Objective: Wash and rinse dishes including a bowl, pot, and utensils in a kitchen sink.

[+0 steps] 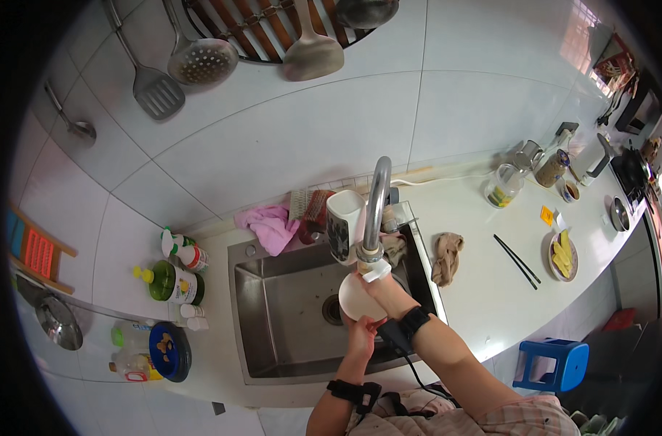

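A round white dish (359, 298) is held under the curved metal faucet (375, 212), over the right part of the stainless steel sink (287, 327). My left hand (362, 335) grips the dish's lower edge. Near its upper right side is my right hand (381, 286), its fingers partly hidden by the faucet's spout, so its grip cannot be told fully. A white container with a dark pattern (346, 223) stands behind the sink beside the faucet. Both wrists wear black straps.
Left of the sink stand a green pump bottle (170, 283) and spray bottles. A pink cloth (268, 226) lies on the back rim. On the right counter are a brown cloth (448, 259), black chopsticks (517, 261), a plate with yellow pieces (563, 256) and jars. A blue stool (554, 364) stands below.
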`<state>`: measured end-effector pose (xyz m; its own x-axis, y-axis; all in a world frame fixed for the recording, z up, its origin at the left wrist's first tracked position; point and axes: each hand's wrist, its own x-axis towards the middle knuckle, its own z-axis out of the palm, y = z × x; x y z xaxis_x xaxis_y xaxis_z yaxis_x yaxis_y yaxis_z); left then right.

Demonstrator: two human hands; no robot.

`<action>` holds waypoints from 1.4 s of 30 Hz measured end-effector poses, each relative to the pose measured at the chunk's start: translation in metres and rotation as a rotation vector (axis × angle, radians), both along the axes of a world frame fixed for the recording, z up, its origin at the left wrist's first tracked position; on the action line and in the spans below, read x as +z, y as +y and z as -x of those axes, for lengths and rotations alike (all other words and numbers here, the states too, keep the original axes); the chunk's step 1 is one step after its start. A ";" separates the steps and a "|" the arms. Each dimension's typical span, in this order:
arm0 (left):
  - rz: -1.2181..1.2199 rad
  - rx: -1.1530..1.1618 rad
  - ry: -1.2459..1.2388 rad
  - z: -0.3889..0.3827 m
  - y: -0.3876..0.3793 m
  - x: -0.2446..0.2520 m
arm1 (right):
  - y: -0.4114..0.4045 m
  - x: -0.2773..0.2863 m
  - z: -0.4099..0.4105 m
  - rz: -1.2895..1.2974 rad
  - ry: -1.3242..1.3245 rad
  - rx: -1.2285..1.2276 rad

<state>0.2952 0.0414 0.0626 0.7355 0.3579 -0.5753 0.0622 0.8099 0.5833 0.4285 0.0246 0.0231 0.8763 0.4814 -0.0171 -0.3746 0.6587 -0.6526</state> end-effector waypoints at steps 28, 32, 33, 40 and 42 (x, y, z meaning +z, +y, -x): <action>0.223 -0.455 0.030 0.001 0.030 -0.067 | -0.100 0.018 0.041 1.322 -0.411 0.188; -0.748 -0.324 0.088 -0.012 0.020 -0.034 | -0.078 0.031 0.047 1.013 -0.182 -0.056; -1.322 -0.320 0.078 -0.013 0.024 -0.028 | -0.066 0.036 0.050 0.684 0.251 0.058; -1.507 -0.403 -0.041 0.005 0.041 0.019 | -0.050 0.036 0.055 0.278 0.557 0.031; -1.518 -0.437 -0.159 0.017 0.049 0.027 | -0.060 0.038 0.056 0.197 0.581 0.093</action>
<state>0.2779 0.0906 0.0892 0.9466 0.2574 0.1943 -0.0138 -0.5697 0.8218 0.3727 -0.0359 0.0610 0.6512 0.4948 -0.5754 -0.7555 0.4938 -0.4305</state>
